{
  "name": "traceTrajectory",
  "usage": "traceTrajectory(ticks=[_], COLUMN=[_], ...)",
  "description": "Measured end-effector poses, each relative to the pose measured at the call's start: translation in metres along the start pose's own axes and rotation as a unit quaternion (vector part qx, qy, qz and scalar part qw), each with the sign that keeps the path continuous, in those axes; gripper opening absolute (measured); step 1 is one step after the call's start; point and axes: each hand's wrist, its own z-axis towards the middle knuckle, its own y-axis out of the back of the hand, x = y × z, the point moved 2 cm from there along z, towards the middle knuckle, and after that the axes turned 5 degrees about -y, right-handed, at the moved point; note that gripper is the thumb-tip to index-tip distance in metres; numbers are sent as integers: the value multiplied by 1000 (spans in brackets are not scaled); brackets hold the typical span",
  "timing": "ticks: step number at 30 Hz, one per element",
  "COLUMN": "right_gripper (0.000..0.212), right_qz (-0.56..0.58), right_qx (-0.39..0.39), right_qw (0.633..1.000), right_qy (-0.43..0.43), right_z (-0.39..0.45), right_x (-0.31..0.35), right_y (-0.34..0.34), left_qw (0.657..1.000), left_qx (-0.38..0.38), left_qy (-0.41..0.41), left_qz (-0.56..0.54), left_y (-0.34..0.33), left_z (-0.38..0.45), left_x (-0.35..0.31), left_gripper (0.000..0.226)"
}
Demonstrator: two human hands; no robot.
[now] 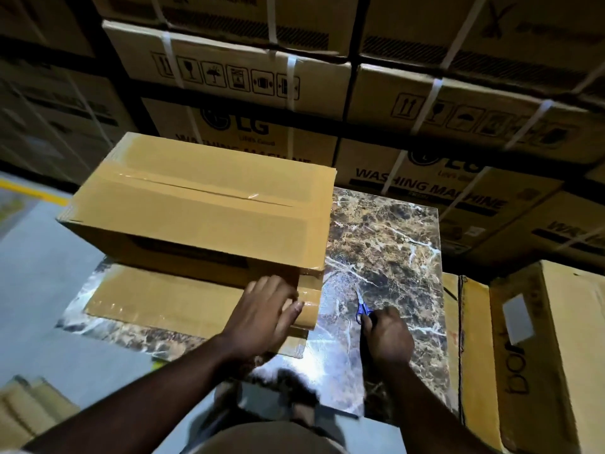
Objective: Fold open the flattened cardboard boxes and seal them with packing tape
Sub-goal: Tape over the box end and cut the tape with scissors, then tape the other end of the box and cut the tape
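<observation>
Two hands (pixel 262 309), one box (pixel 199 204).

We see stacked washing-machine cartons (pixel 248 83) bound with white straps (pixel 172 60), behind a marble-patterned table (pixel 386 244).

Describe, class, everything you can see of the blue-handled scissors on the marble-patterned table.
The small blue-handled scissors lie on the glossy brown marble-patterned table, right of the taped cardboard box. Their thin metal blades point away from the person and look closed, though blur hides detail. The handles look like blue plastic. The right hand curls its fingers around the handle end, covering part of it. Whether the scissors are lifted or resting cannot be told.
</observation>
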Motion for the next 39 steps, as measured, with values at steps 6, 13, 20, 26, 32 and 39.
traceTrajectory(ticks=[6, 13, 20, 26, 32, 39], right_gripper=[11, 14, 19, 15, 33, 38], right_qz=[-4, 99, 321, 333, 145, 48], right_qx=[42, 44, -24, 201, 487, 566], right_qw=[999, 994, 943, 898, 837, 803], right_qy=[16, 3, 84, 208, 203, 180], right_z=[18, 29, 8, 25, 48, 47], right_x=[4, -16, -14, 15, 49, 110], right_y=[-1, 15, 28, 64, 118, 143], left_qw=[922, 837, 803, 781, 766, 744], left_qx=[7, -11, 19, 20, 42, 55], left_qy=[282, 357, 345, 371, 384, 396], left_qz=[-266, -415, -486, -501, -514, -536], left_y=[-21, -35, -32, -29, -32, -31], left_z=[7, 17, 20, 18, 19, 21], left_x=[-15, -13, -23, -20, -16, -15], left_gripper=[41, 48, 16, 27, 18, 14])
